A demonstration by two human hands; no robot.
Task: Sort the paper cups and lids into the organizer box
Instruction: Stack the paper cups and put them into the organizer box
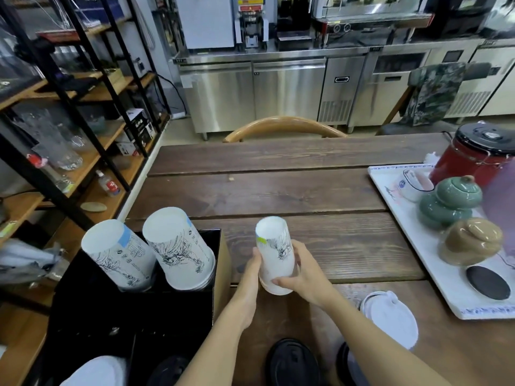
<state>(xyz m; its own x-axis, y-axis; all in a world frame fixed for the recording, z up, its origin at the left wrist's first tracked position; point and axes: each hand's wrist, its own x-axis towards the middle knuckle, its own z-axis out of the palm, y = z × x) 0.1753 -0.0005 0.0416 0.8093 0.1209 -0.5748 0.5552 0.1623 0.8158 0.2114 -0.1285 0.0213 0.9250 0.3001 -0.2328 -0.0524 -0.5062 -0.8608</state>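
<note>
1. Here, both hands hold a stack of white paper cups [274, 254] upside down, just above the wooden surface [278, 190].
2. The left hand [252, 270] presses flat on the left side of the stack, its grip closed around it.
3. The right hand [302, 271] wraps the right side, with its fingers [281, 282] curled over the bottom rim.
4. To the left sits the black organizer box [133, 310]. Two more stacks of cups stand upside down in its far pockets: one on the left [119, 254] and one on the right [179, 249], both leaning.
5. A white lid [390, 319] lies on the surface by the right arm. A black lid [292, 360] lies near the bottom edge, between the arms.
6. A white tray [434, 277] on the right carries a green jar [448, 201] and a tan jar [471, 240].
</note>
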